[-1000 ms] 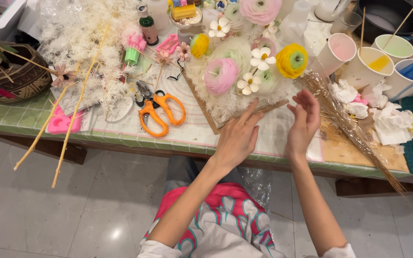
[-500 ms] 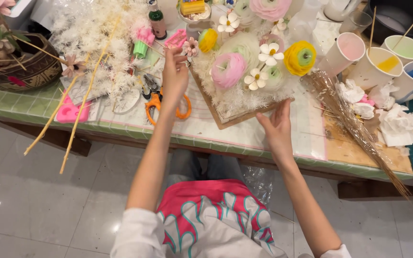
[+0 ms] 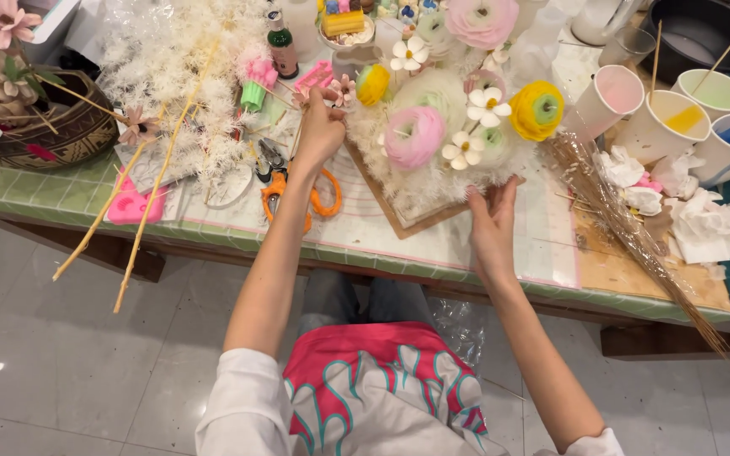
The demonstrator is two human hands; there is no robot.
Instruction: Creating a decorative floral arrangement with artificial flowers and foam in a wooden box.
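Flower arrangement (image 3: pixel 441 135) on board largely filled; left hand (image 3: pixel 321 128) pinched on small pink flower (image 3: pixel 341 89) at far left, right hand (image 3: pixel 493 226) open, steadying near edge.

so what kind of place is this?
Probably a craft worktable for handmade flower arrangements: artificial flowers on a wooden board, paper cups of coloured liquid with stir sticks, orange-handled scissors beside white feathery sprigs.

Orange-handled scissors (image 3: pixel 302 196) lie on the green-tiled bench (image 3: pixel 35 198). A dark woven bowl (image 3: pixel 40 127) sits far left. Paper cups (image 3: pixel 673 122) of coloured liquid stand far right, crumpled tissue (image 3: pixel 703 228) nearer.
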